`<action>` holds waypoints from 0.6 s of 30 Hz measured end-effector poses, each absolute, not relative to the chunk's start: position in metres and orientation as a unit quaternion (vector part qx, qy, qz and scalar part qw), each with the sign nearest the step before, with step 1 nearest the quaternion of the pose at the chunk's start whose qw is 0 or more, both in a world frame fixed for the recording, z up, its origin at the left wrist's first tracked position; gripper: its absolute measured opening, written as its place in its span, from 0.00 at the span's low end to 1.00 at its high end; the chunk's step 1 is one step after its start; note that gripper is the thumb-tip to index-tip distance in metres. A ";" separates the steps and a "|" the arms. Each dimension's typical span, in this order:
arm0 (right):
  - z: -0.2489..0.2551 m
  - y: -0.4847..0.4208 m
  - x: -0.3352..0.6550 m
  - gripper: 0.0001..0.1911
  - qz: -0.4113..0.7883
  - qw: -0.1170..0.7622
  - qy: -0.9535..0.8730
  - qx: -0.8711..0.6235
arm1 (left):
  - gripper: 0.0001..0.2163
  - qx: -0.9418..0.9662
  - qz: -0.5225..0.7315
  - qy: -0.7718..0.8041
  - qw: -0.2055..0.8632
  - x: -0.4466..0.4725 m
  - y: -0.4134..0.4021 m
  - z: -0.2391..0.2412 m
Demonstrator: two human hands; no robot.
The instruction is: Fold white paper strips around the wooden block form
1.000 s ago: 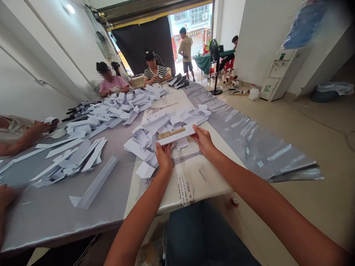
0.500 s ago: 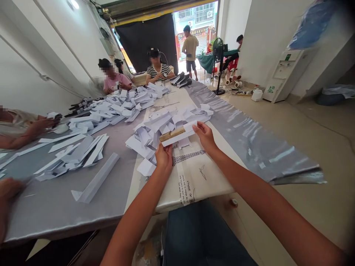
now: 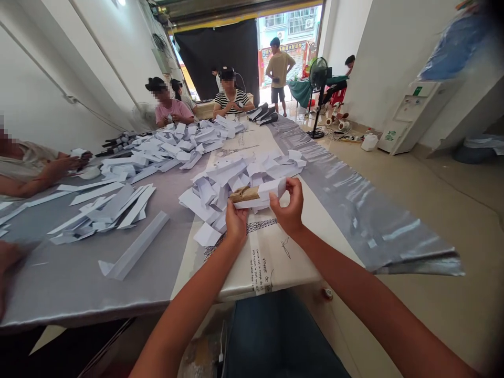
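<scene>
- My right hand (image 3: 290, 210): thumb and curled forefinger pinching the right end of the white paper (image 3: 272, 189); a second ago it held that end with the forefinger straighter.
- My left hand (image 3: 236, 221): thumb on the near side, fingers mostly hidden under, gripping the left end; hardly shifted.
- Brown piece (image 3: 244, 194), wood-looking: between my hands, lying along the paper, lifted in front of the loose paper pile (image 3: 212, 184).
- Change: paper now folds over the piece's right end; left part still bare. My read: wrapping is partly done, right side ahead.
- Under my hands: printed cloth (image 3: 295, 262), drawing and lettering showing.
- Left of that: one long folded strip (image 3: 137, 247) on the grey cloth (image 3: 98, 304), flat strips (image 3: 106, 212) beyond.
</scene>
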State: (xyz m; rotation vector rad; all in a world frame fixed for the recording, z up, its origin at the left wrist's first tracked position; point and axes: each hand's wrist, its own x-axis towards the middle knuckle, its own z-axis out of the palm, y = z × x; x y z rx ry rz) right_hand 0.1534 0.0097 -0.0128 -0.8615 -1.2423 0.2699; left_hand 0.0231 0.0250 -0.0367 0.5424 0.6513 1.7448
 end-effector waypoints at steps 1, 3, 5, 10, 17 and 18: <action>-0.012 0.007 0.152 0.20 0.096 0.718 -0.568 -0.391 | 0.15 0.239 0.732 0.269 0.579 0.025 0.023 -0.038; -0.009 0.003 0.150 0.20 0.058 0.719 -0.572 -0.390 | 0.16 0.260 0.707 0.255 0.607 0.030 0.020 -0.041; -0.006 0.001 0.149 0.20 0.031 0.722 -0.570 -0.391 | 0.16 0.274 0.679 0.256 0.631 0.034 0.017 -0.043; -0.001 0.001 0.149 0.18 0.014 0.719 -0.563 -0.408 | 0.16 0.301 0.645 0.273 0.647 0.037 0.015 -0.047; 0.001 0.020 0.162 0.14 0.190 0.736 -0.461 -0.458 | 0.17 0.324 0.641 0.312 0.622 0.036 0.013 -0.045; 0.000 0.023 0.164 0.15 0.220 0.731 -0.447 -0.466 | 0.16 0.322 0.638 0.327 0.619 0.035 0.013 -0.045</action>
